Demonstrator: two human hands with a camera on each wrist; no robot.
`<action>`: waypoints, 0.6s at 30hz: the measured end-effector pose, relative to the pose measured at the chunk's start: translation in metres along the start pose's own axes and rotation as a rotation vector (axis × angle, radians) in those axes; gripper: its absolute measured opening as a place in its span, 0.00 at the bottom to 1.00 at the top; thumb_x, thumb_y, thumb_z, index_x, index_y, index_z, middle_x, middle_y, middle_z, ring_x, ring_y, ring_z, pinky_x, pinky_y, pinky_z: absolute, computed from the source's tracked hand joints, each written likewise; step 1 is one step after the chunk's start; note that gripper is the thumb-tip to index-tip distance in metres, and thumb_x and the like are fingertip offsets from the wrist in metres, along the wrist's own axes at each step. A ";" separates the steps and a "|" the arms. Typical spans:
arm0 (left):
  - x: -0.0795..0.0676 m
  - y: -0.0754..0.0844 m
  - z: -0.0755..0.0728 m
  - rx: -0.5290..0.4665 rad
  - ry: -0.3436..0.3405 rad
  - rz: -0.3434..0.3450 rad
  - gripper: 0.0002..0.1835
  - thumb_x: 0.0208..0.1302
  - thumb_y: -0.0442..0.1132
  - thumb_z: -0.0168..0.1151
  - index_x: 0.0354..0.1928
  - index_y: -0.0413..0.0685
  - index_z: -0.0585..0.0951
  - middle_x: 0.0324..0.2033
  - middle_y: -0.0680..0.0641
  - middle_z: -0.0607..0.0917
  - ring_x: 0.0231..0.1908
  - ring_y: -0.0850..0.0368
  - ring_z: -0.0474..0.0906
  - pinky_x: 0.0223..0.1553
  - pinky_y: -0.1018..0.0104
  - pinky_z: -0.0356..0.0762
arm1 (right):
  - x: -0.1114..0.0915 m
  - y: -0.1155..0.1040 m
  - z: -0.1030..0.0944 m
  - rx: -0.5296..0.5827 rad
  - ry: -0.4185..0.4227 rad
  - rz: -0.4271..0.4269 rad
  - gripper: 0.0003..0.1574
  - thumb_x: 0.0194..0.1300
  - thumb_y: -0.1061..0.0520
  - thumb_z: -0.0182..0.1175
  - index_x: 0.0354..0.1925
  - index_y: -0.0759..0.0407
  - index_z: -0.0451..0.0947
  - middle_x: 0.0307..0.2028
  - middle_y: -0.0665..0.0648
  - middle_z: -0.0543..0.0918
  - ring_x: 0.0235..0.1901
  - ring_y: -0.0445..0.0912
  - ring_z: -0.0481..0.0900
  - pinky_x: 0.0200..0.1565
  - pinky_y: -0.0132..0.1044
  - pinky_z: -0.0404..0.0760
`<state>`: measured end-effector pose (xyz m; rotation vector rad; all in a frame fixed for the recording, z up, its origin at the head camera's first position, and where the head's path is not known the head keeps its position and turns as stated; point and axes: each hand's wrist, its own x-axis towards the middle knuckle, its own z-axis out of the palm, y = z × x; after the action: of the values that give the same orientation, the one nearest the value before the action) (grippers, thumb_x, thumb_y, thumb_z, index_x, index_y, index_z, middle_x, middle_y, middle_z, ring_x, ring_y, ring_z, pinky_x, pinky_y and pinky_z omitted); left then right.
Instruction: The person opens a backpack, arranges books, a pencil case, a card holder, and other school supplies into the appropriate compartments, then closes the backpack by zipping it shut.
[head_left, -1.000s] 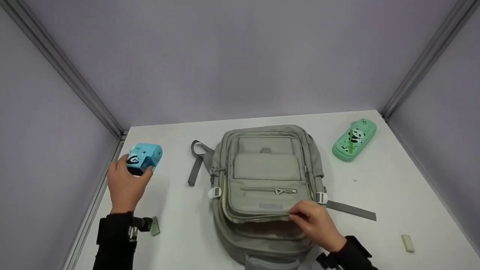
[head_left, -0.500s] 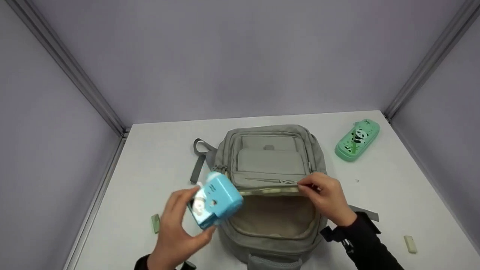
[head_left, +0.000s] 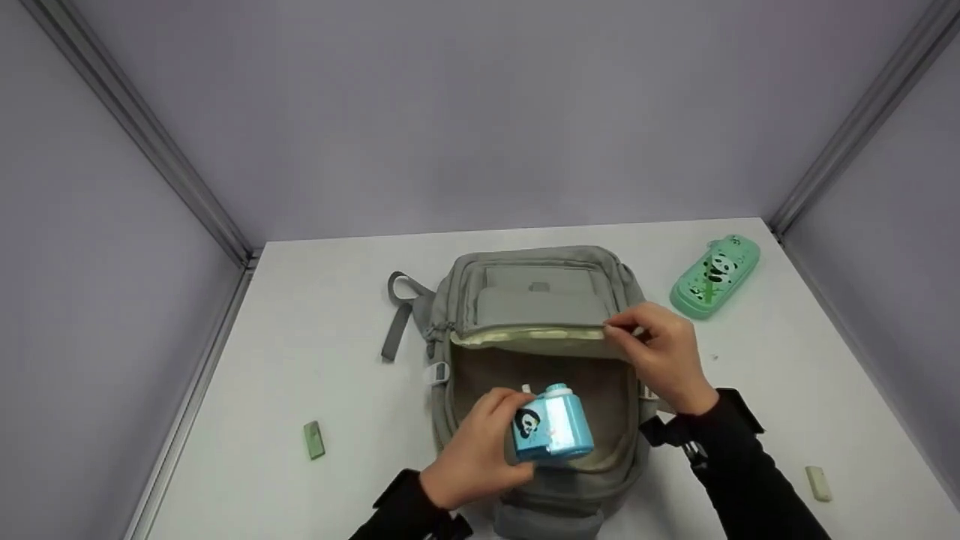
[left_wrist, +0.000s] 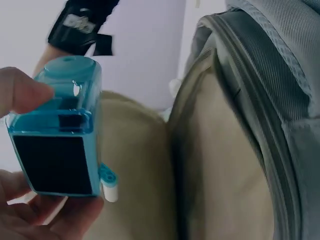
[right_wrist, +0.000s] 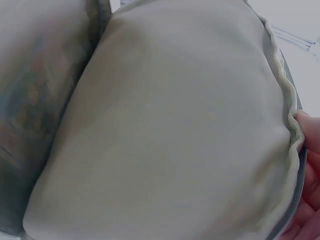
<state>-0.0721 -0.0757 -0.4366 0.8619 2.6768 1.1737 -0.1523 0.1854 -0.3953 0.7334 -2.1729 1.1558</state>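
Note:
Over the opened compartment of a grey-green backpack (head_left: 536, 304), my left hand (head_left: 476, 454) holds a light blue pencil sharpener (head_left: 559, 427) with a panda on it. Thumb and fingers grip it from opposite sides; the left wrist view shows its dark window and a small crank (left_wrist: 109, 181) with a white knob. My right hand (head_left: 664, 360) pinches the edge of the backpack's front flap (head_left: 540, 341) and keeps it raised. In the right wrist view, the flap's pale lining (right_wrist: 185, 125) fills most of the picture, with the fingertips at its piped edge.
A green panda pencil case (head_left: 716, 277) lies at the back right of the white table (head_left: 322, 322). One small green block (head_left: 314, 440) lies on the left, and a paler block (head_left: 818, 484) at the front right. Walls enclose the back and sides.
My left hand has carried the pencil sharpener from the far left to over the backpack, turning it on the way. My right hand has lifted the flap up and back, widening the opening.

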 end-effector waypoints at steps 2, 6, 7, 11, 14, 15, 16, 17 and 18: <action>0.016 -0.002 0.007 0.060 -0.004 -0.031 0.36 0.54 0.38 0.70 0.66 0.42 0.69 0.56 0.45 0.75 0.55 0.53 0.74 0.60 0.63 0.74 | 0.003 0.000 -0.001 -0.006 0.004 -0.008 0.12 0.53 0.76 0.68 0.32 0.62 0.84 0.27 0.58 0.82 0.28 0.39 0.76 0.33 0.20 0.72; 0.045 -0.004 0.014 0.119 -0.019 -0.125 0.37 0.49 0.39 0.74 0.63 0.40 0.72 0.51 0.43 0.78 0.48 0.54 0.76 0.52 0.63 0.77 | 0.010 -0.001 -0.002 -0.014 0.016 -0.009 0.11 0.53 0.75 0.68 0.31 0.63 0.84 0.26 0.58 0.83 0.27 0.37 0.77 0.33 0.18 0.73; 0.051 -0.004 0.014 0.115 -0.035 -0.153 0.37 0.51 0.40 0.74 0.63 0.40 0.72 0.53 0.42 0.78 0.48 0.53 0.77 0.52 0.62 0.78 | 0.011 0.000 -0.002 -0.014 0.018 -0.009 0.11 0.53 0.75 0.68 0.31 0.63 0.84 0.26 0.58 0.83 0.27 0.37 0.77 0.33 0.18 0.73; 0.071 -0.006 0.014 0.089 -0.096 -0.203 0.40 0.56 0.41 0.73 0.70 0.39 0.67 0.63 0.37 0.74 0.59 0.46 0.76 0.60 0.56 0.75 | 0.011 0.001 -0.002 -0.014 0.026 -0.015 0.11 0.52 0.75 0.69 0.32 0.63 0.84 0.26 0.59 0.83 0.27 0.39 0.77 0.33 0.18 0.73; 0.083 -0.019 0.022 0.109 -0.097 -0.188 0.44 0.57 0.42 0.71 0.73 0.39 0.62 0.68 0.35 0.70 0.64 0.44 0.74 0.64 0.53 0.73 | 0.012 0.002 -0.002 -0.018 0.040 -0.021 0.12 0.51 0.75 0.69 0.32 0.62 0.84 0.26 0.59 0.83 0.27 0.41 0.77 0.33 0.19 0.73; 0.084 -0.024 0.025 0.132 -0.088 -0.172 0.44 0.58 0.43 0.71 0.73 0.38 0.61 0.68 0.35 0.69 0.64 0.44 0.73 0.64 0.53 0.72 | 0.012 0.002 -0.002 -0.021 0.046 -0.021 0.12 0.51 0.75 0.69 0.32 0.62 0.84 0.26 0.59 0.83 0.27 0.41 0.77 0.33 0.19 0.73; 0.087 -0.033 0.030 0.136 -0.085 -0.165 0.44 0.60 0.45 0.69 0.74 0.39 0.60 0.69 0.35 0.68 0.64 0.44 0.73 0.64 0.53 0.72 | 0.013 0.002 -0.002 -0.024 0.053 -0.022 0.12 0.51 0.75 0.69 0.32 0.62 0.84 0.26 0.59 0.83 0.27 0.41 0.77 0.33 0.19 0.72; 0.090 -0.048 0.039 0.156 -0.072 -0.130 0.44 0.63 0.50 0.66 0.75 0.41 0.59 0.69 0.35 0.68 0.64 0.45 0.72 0.63 0.55 0.72 | 0.013 0.001 -0.001 -0.025 0.058 -0.026 0.12 0.52 0.75 0.69 0.32 0.62 0.84 0.27 0.59 0.83 0.27 0.41 0.77 0.34 0.20 0.72; 0.092 -0.056 0.043 0.167 -0.068 -0.125 0.43 0.65 0.52 0.64 0.75 0.41 0.58 0.68 0.35 0.68 0.64 0.44 0.72 0.64 0.55 0.72 | 0.014 0.001 -0.001 -0.022 0.064 -0.029 0.11 0.53 0.75 0.68 0.33 0.62 0.84 0.27 0.59 0.83 0.28 0.41 0.77 0.34 0.20 0.72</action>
<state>-0.1617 -0.0297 -0.4939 0.7292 2.7570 0.8888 -0.1621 0.1842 -0.3856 0.7072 -2.1124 1.1232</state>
